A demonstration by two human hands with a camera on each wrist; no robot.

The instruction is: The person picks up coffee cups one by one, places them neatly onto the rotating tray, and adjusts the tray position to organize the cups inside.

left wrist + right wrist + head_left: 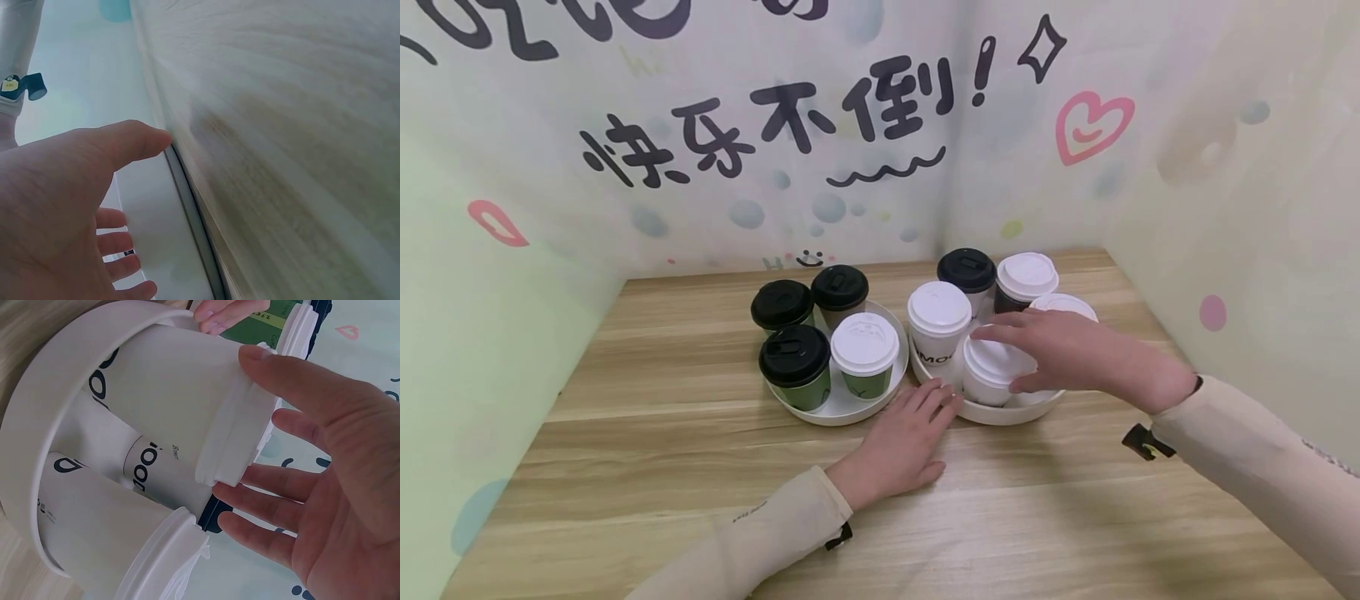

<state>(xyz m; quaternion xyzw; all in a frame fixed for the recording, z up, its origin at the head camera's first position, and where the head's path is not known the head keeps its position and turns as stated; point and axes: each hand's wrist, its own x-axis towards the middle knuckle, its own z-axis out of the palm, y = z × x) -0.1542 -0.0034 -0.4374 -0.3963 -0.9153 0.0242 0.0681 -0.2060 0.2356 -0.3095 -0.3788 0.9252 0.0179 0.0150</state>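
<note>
My right hand [1060,346] spans the white lid of a white paper cup [165,394], thumb [262,362] at one edge and fingers at the opposite edge. The cup stands at the front of the right round white tray [1007,414]. My left hand [898,437] lies with fingers extended and fingertips at that tray's front left rim, between the two trays. In the left wrist view, the left thumb [125,144] is spread from the other fingers and the palm is bare. A white-lidded cup [938,321] with dark lettering stands just behind the held one.
Behind on the right tray are a black-lidded cup [967,275] and white-lidded cups [1028,277]. The left round tray [838,412] bears black-lidded cups [795,367] and a green cup [865,354] with a white lid. Printed cloth walls [865,208] enclose the wooden table [685,417].
</note>
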